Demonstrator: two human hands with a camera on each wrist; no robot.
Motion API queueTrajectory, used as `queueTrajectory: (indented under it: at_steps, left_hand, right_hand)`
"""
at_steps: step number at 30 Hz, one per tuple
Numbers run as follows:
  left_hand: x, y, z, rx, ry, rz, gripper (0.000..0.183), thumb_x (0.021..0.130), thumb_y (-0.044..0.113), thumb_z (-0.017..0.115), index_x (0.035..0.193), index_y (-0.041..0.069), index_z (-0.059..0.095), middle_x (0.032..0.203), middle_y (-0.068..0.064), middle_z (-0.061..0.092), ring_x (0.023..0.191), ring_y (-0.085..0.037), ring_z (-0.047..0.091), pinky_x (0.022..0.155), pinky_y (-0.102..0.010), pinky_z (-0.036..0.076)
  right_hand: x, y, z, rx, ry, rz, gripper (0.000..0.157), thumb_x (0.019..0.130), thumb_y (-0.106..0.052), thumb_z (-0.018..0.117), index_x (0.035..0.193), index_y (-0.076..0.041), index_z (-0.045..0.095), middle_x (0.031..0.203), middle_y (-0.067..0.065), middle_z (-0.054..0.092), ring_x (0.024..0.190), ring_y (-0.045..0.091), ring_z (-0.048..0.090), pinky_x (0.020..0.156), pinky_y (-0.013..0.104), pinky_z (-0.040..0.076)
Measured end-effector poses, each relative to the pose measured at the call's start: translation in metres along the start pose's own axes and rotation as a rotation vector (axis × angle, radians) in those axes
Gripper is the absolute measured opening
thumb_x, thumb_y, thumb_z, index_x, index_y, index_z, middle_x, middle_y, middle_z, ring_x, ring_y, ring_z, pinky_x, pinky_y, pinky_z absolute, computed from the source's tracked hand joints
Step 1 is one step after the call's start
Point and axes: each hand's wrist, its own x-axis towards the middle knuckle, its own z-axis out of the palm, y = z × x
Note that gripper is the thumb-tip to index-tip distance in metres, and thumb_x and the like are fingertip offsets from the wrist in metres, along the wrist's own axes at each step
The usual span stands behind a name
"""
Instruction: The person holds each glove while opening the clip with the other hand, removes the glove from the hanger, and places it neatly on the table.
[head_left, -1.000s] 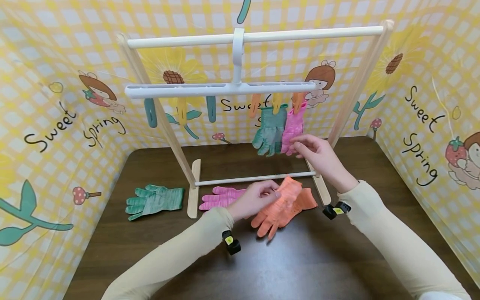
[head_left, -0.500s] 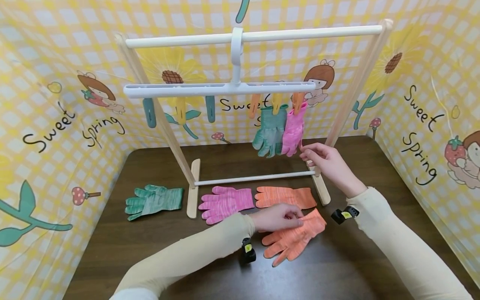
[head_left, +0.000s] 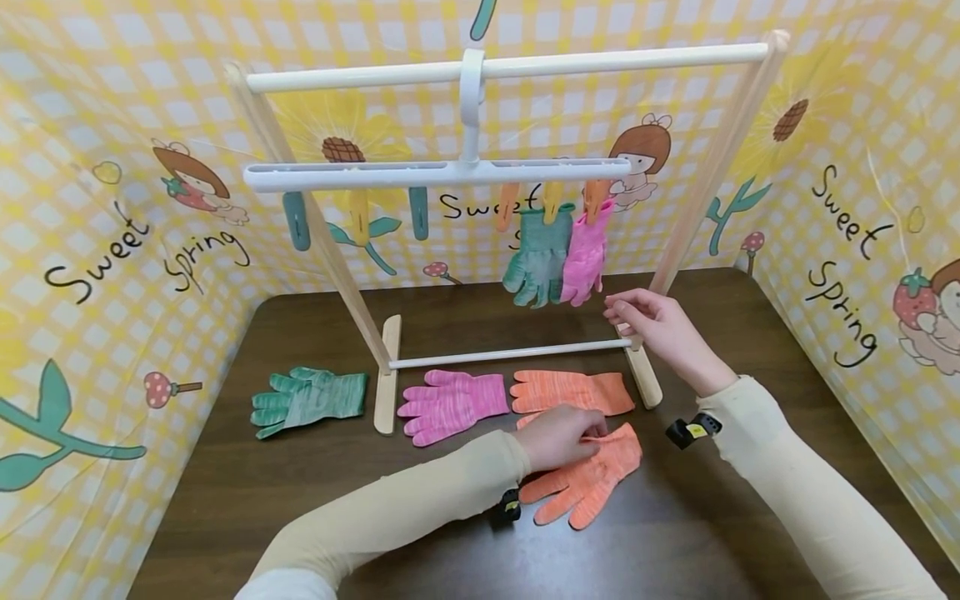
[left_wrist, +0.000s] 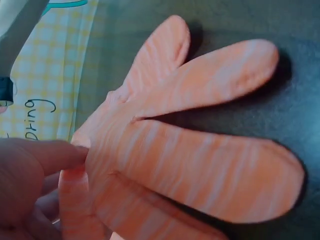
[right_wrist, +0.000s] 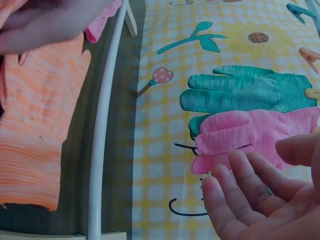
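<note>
My left hand [head_left: 558, 437] pinches an orange glove [head_left: 588, 483] by its edge, low over the front of the table; the left wrist view shows thumb and fingers on the orange fabric [left_wrist: 210, 170]. Behind it a second orange glove [head_left: 573, 392] lies flat, partly covered by the hand. Relaxed and holding nothing, my right hand [head_left: 667, 333] hovers just right of a hanging pink glove [head_left: 585, 258]. Beside that pink glove hangs a green glove [head_left: 536, 254]. In the right wrist view, the right fingers [right_wrist: 250, 180] overlap the pink glove's lower part.
A white hanger [head_left: 435, 173] hooks over the wooden rack's top bar [head_left: 615, 65]. A yellow clothespin [head_left: 552, 204] and an orange clothespin [head_left: 595, 200] grip the hung gloves; several other clothespins dangle. A pink glove [head_left: 453, 404] and a green glove [head_left: 315, 402] lie on the table.
My left hand has drawn the orange glove toward the front right, lower over the table, uncovering the second orange glove. The right hand has moved off the hanging pink glove, rightward.
</note>
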Motion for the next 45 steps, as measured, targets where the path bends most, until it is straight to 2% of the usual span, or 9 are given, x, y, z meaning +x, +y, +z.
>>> queueTrajectory:
  at_steps: [6,10,16,21,27,35,39,45]
  left_hand:
    - [0.008,0.009,0.009,0.076,0.058,0.031,0.014,0.100,0.014,0.070,0.114,0.010,0.070,0.098,0.003,0.072,0.081,-0.004,0.062,0.076,-0.014,0.049]
    - [0.009,0.010,0.014,0.163,0.085,0.030,0.014,0.100,0.013,0.070,0.114,0.010,0.070,0.103,0.001,0.074,0.087,-0.007,0.068,0.077,-0.016,0.052]
    - [0.006,0.006,0.016,0.281,0.105,0.016,0.011,0.099,0.009,0.069,0.109,0.013,0.071,0.096,0.002,0.073,0.084,-0.010,0.068,0.068,-0.021,0.052]
    - [0.004,0.003,0.018,0.285,0.110,0.011,0.009,0.102,0.013,0.067,0.109,0.013,0.071,0.096,0.000,0.069,0.082,-0.011,0.067,0.066,-0.021,0.052]
    - [0.006,0.002,0.020,0.281,0.147,0.024,0.008,0.103,0.015,0.066,0.108,0.014,0.072,0.094,0.000,0.068,0.079,-0.010,0.065,0.064,-0.020,0.050]
    - [0.006,0.001,0.023,0.392,0.196,0.010,0.011,0.103,0.015,0.067,0.113,0.013,0.071,0.096,-0.004,0.064,0.074,-0.012,0.065,0.055,-0.022,0.050]
    - [0.004,0.000,0.022,0.451,0.198,0.004,0.010,0.103,0.017,0.067,0.111,0.014,0.073,0.093,-0.002,0.067,0.078,-0.014,0.068,0.056,-0.025,0.053]
    - [0.001,-0.002,0.024,0.451,0.183,-0.003,0.010,0.103,0.018,0.066,0.108,0.016,0.074,0.094,-0.001,0.070,0.081,-0.015,0.070,0.061,-0.027,0.055]
  right_hand:
    - [-0.002,-0.002,0.001,0.013,-0.014,0.007,0.039,0.111,-0.021,0.050,0.135,0.009,0.059,0.124,0.029,0.066,0.091,0.000,0.067,0.080,0.018,0.055]
    - [-0.002,-0.002,0.002,0.008,-0.026,0.007,0.040,0.112,-0.021,0.048,0.136,0.009,0.059,0.125,0.028,0.066,0.091,-0.001,0.066,0.081,0.018,0.055]
    - [-0.003,-0.003,0.001,0.011,-0.024,0.019,0.040,0.111,-0.021,0.050,0.136,0.009,0.059,0.126,0.030,0.065,0.094,-0.002,0.066,0.082,0.017,0.055]
    - [-0.003,0.000,0.000,0.014,-0.038,0.037,0.039,0.111,-0.019,0.050,0.135,0.011,0.058,0.127,0.032,0.064,0.092,-0.001,0.065,0.082,0.017,0.055]
    - [-0.003,0.002,0.001,-0.013,-0.048,0.049,0.039,0.112,-0.021,0.049,0.134,0.010,0.059,0.127,0.028,0.066,0.094,0.000,0.065,0.087,0.026,0.058]
    - [-0.003,0.003,0.002,-0.021,-0.057,0.052,0.039,0.112,-0.022,0.049,0.133,0.009,0.061,0.126,0.027,0.066,0.094,0.002,0.066,0.087,0.026,0.057]
    - [-0.004,0.003,0.002,-0.017,-0.058,0.053,0.039,0.112,-0.022,0.049,0.132,0.009,0.061,0.125,0.027,0.066,0.094,0.002,0.066,0.086,0.024,0.057]
    - [-0.004,0.005,0.004,-0.007,-0.068,0.047,0.039,0.111,-0.021,0.050,0.133,0.009,0.060,0.125,0.027,0.066,0.095,0.002,0.066,0.089,0.027,0.058]
